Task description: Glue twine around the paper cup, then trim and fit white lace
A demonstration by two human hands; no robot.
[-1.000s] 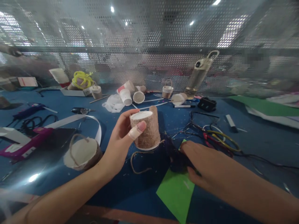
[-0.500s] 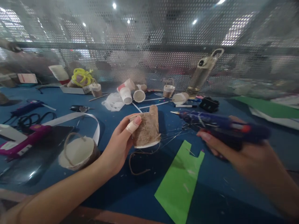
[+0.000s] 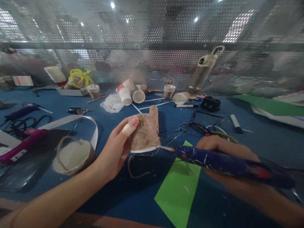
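While the left hand (image 3: 114,152) clamps the twine-wrapped paper cup (image 3: 145,133) in the air above the blue surface (image 3: 261,142), the bandaged thumb (image 3: 128,128) presses on the near side and a finger pokes up behind the far side. The cup sits wide rim down, a little tilted, and a loose end of twine (image 3: 134,164) dangles from that rim in a curl over the surface.

Over on the other side, the right hand (image 3: 213,144) is wrapped tight around a blue glue gun (image 3: 220,161), barrel lying almost level and pointing left. The nozzle (image 3: 166,148) is right at the cup's lower rim, touching it or as good as; the blur makes it hard to call.

Below the gun lies a sheet of green paper (image 3: 180,186), flat on the surface, near the front edge. To the left of the held cup, a second twine-wrapped cup with a twine handle (image 3: 71,155) lies on its side, with a pink glue gun (image 3: 23,144) just beyond it and a white paper strip (image 3: 71,120) arcing behind.

Further back, plain paper cups (image 3: 128,93) lie tumbled together, a small handled cup basket (image 3: 169,89) stands upright, and a water bottle (image 3: 201,74) leans against the perforated metal screen (image 3: 152,47).
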